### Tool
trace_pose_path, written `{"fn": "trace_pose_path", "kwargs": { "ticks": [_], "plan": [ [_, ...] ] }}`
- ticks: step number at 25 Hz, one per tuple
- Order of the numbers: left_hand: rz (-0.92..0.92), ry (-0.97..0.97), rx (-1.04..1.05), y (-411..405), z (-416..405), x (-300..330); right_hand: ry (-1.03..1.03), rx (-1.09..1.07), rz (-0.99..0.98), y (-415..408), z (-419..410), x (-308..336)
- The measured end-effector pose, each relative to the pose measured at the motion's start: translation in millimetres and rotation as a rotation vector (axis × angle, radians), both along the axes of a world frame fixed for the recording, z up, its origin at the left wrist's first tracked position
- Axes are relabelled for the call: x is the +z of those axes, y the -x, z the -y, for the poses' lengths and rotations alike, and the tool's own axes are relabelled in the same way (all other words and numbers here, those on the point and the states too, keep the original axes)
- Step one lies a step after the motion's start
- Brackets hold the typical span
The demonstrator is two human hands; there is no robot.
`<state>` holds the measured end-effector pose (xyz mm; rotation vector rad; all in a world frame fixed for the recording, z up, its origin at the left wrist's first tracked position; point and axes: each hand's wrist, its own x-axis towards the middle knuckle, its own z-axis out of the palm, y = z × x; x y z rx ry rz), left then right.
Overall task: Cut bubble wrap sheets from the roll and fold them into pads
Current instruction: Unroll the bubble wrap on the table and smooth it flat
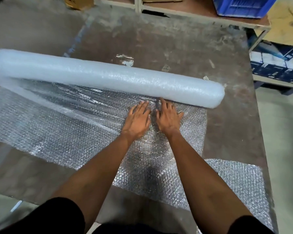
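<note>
Both hands (153, 118) press flat on sheet (57, 125) beside roll (108, 78).

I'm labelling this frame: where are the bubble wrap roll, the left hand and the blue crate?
bubble wrap roll (108, 78): head view, middle of its body.
left hand (137, 119): head view, back of hand.
blue crate (242, 5): head view, front wall.

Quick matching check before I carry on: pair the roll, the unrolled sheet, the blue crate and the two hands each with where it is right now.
Things:
1. bubble wrap roll
2. unrolled sheet
3. blue crate
4. left hand and right hand

Places:
A. on the shelf at the far right
B. flat, palms down, on the sheet just before the roll
C. lying across the table
D. spread over the table toward the person

Pairs: 1-C, 2-D, 3-A, 4-B
</note>
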<state>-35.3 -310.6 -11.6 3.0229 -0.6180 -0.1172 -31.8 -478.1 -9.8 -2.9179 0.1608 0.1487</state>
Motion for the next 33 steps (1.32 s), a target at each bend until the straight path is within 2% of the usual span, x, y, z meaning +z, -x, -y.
{"fn": "trace_pose_path", "kwargs": {
  "ticks": [3, 7, 15, 20, 22, 25, 28, 33],
  "plan": [
    [0.028, -0.045, 0.14, -24, 0, 7, 0.047, 0.02, 0.037, -13, 3, 3],
    [-0.073, -0.095, 0.184, -33, -11, -6, 0.099, 0.015, 0.04, -35, 2, 14],
    [-0.167, -0.025, 0.25, -22, -7, -15, -0.035, -0.054, 0.043, -93, -11, 21],
    [-0.063, 0.002, 0.225, -76, -4, 2, -0.087, -0.069, 0.001, -94, -16, 3],
    [-0.076, -0.027, 0.172, -96, -6, 5, -0.032, -0.059, 0.019, -99, -10, -3],
    [0.005, -0.136, 0.069, -109, -17, 1, 0.079, -0.041, 0.082, -107, -5, -7],
    [-0.024, -0.086, 0.086, -107, -32, -16, 0.109, -0.051, 0.103, -126, -2, -2],
    [-0.086, 0.004, 0.192, -93, -29, -29, -0.074, -0.139, 0.103, -146, -22, 2]
  ]
}}
